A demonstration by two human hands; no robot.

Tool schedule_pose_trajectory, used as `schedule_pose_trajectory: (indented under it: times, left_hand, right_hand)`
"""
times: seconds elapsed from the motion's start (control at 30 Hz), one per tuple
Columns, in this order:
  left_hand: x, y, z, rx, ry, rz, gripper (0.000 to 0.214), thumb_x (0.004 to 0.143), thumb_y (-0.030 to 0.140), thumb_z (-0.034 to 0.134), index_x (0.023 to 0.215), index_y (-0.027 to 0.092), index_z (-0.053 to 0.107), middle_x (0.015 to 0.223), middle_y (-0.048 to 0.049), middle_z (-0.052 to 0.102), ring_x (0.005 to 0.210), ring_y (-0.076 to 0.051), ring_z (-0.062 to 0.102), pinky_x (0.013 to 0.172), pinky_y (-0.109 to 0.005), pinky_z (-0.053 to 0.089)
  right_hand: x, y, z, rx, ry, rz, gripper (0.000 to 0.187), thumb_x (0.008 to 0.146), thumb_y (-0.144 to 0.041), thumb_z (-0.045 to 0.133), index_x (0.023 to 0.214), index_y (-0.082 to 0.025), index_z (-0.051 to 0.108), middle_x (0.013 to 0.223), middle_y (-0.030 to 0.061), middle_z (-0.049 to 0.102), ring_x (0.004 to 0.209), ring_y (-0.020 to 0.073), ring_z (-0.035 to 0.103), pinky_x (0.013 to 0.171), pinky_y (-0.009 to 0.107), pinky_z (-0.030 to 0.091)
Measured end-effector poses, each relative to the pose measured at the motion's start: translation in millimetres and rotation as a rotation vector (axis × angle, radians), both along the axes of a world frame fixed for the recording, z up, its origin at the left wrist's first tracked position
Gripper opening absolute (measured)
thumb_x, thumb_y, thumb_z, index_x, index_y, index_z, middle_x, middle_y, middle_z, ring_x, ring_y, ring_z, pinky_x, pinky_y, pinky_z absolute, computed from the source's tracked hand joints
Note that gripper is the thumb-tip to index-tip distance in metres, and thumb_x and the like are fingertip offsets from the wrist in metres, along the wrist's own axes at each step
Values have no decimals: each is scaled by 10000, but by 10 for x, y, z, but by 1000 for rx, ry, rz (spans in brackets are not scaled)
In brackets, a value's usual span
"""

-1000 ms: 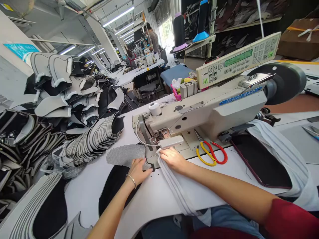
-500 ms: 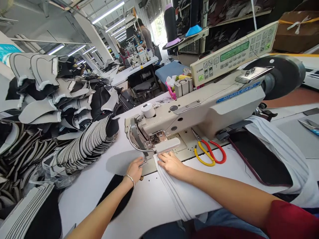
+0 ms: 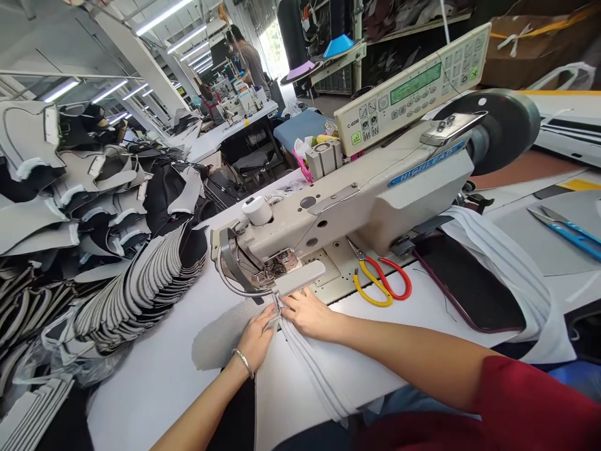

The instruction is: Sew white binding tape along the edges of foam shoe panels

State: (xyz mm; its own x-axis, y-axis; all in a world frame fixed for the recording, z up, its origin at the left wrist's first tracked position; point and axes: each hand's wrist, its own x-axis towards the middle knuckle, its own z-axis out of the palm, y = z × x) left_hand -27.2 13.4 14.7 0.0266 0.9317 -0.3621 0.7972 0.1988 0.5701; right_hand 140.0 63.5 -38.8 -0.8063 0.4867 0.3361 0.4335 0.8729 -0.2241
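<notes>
On the worktop two hands are seen. The left hand is spread flat on one grey mesh piece, and the right hand is pressed open on one white strip; nothing is gripped. The two pieces are met between the fingertips, just before one sewing machine. Beyond, two pairs of scissors are laid: red-and-yellow scissors and blue scissors.

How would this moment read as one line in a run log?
left hand: on grey mesh piece | right hand: pressing white strip | both at sewing machine foot | scissors: lying on machine bed
</notes>
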Motion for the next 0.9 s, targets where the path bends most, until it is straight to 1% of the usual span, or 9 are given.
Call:
schedule_pose_trajectory:
  times: [0.17, 0.37, 0.5, 0.57, 0.63, 0.7, 0.73, 0.83, 0.9]
  left_hand:
    - [34, -44, 58, 0, 42, 7, 475, 660, 107, 400, 1101, 147, 572, 1299, -27, 424, 1190, -192, 388, 1042, -342, 264]
    - [-30, -8, -23, -21, 63, -18, 493, 661, 108, 386, 1121, 154, 558, 1288, -12, 443, 1174, -179, 401, 1032, -315, 275]
    - [-90, 31, -60, -37, 13, 2, 538, 678, 144, 388, 1210, 136, 469, 1256, -25, 484, 1165, -175, 408, 1019, -306, 285]
    - [-99, 31, -64, -30, 7, 27, 546, 685, 150, 392, 1229, 140, 446, 1239, -27, 501, 1158, -175, 413, 1013, -306, 288]
    - [-89, 18, -65, -14, 10, 24, 539, 690, 147, 392, 1225, 168, 453, 1224, -12, 516, 1131, -178, 437, 995, -304, 308]
    - [-66, -1, -67, 0, 31, 17, 536, 688, 139, 393, 1217, 183, 465, 1215, -4, 523, 1095, -181, 463, 977, -299, 328]
    - [-52, -11, -70, 8, 45, 16, 540, 685, 134, 394, 1218, 182, 465, 1213, -5, 525, 1083, -182, 468, 974, -297, 330]
    - [-13, -38, -100, 50, 56, 25, 531, 671, 115, 402, 1190, 176, 496, 1210, -16, 523, 1088, -182, 447, 985, -300, 317]
    - [7, -52, -140, 87, 29, 53, 451, 664, 101, 410, 1072, 167, 589, 1198, -32, 519, 1067, -183, 448, 978, -306, 325]
  right_hand:
    - [12, 31, -4, -31, 20, 32, 200, 842, -162, 389, 964, -142, 546, 1121, 119, 480, 1033, 246, 335, 746, 389, 283]
    - [6, 24, -51, -30, 18, 17, 226, 844, -162, 377, 1001, -154, 540, 1178, 115, 462, 1002, 241, 358, 751, 393, 280]
    - [23, 33, -50, -43, 8, 39, 245, 818, -172, 420, 1033, -162, 538, 1220, 111, 434, 991, 240, 363, 731, 369, 282]
    - [34, 48, -48, -75, 15, 22, 240, 814, -203, 442, 1024, -162, 551, 1171, 119, 461, 974, 235, 373, 732, 357, 280]
    - [37, 70, -60, -130, 20, -79, 223, 817, -204, 443, 987, -147, 575, 1053, 124, 509, 928, 226, 395, 725, 340, 280]
    - [28, 96, -92, -184, 19, -186, 205, 819, -186, 437, 927, -142, 605, 920, 106, 531, 868, 213, 416, 696, 318, 277]
    - [17, 109, -113, -201, 21, -208, 197, 816, -183, 442, 898, -151, 619, 878, 94, 530, 845, 206, 422, 678, 309, 271]
    - [-31, 136, -175, -220, 54, -172, 204, 809, -205, 463, 917, -219, 635, 822, 59, 524, 798, 185, 429, 636, 295, 243]
    - [-67, 139, -194, -209, 67, -149, 249, 816, -211, 449, 990, -274, 616, 815, 48, 523, 789, 180, 430, 623, 292, 226]
